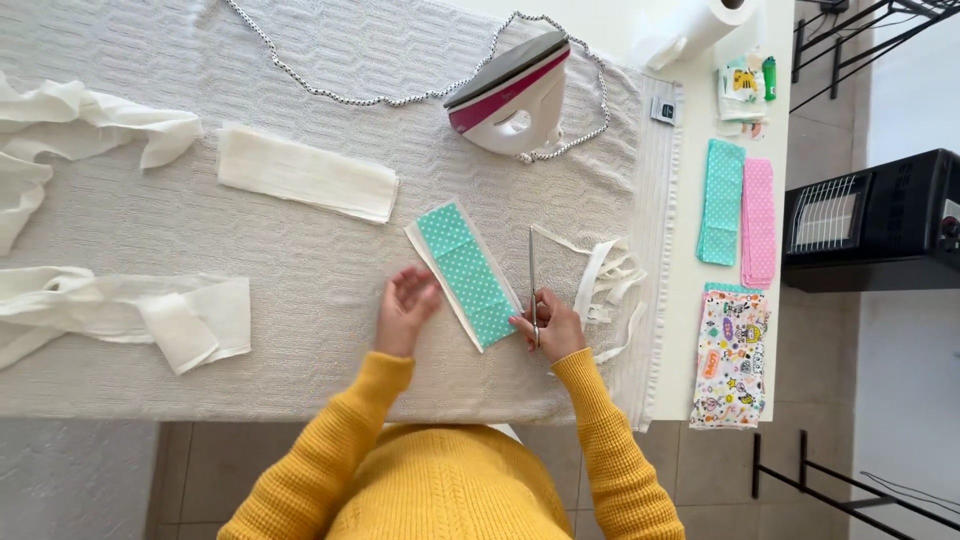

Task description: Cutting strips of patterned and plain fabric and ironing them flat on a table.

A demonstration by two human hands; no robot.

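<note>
Fingers (527, 322) of the right hand (549, 326) grip scissors (533, 280) beside the turquoise dotted fabric piece (466, 272), near the towel-covered table's (300, 240) front edge. Left hand (405, 305) rests loosely curled, touching the piece's near corner. White strips (606, 280) lie just right.

bright daylight | soft faint shadows | sharp focus | slight edge distortion

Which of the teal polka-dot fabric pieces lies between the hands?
The teal polka-dot fabric rectangle on white backing, diagonal between the left hand and right hand; the other teal piece lies folded beside the pink fabric.
</note>
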